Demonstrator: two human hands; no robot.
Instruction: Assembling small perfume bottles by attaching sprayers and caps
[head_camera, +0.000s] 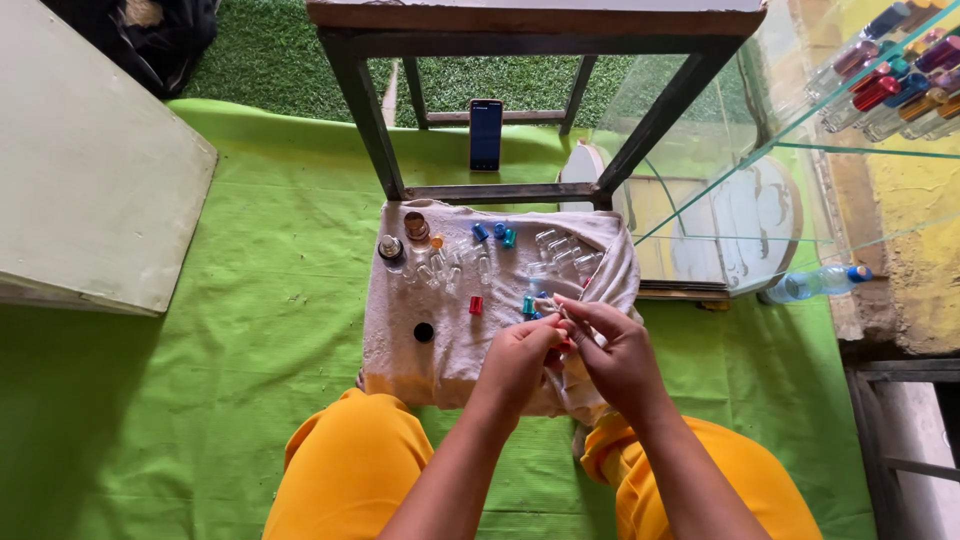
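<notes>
My left hand (520, 358) and my right hand (615, 352) meet over the near right part of a beige cloth (400, 320) spread on the floor. Together they pinch a small clear glass vial (560, 312) with something red showing between the fingers. On the cloth lie several empty clear vials (565, 248), small blue caps (495, 233), a red cap (476, 304), a teal cap (527, 304), a black cap (424, 331) and two copper-topped pieces (415, 226). My knees in yellow trousers (345, 470) frame the cloth's near edge.
A green sheet (230, 330) covers the floor. A dark metal table frame (520, 120) stands beyond the cloth with a phone (486, 133) propped under it. A glass case (800, 150) with coloured bottles (900, 85) is at right, a plastic bottle (815, 283) beside it, a pale board (90, 180) at left.
</notes>
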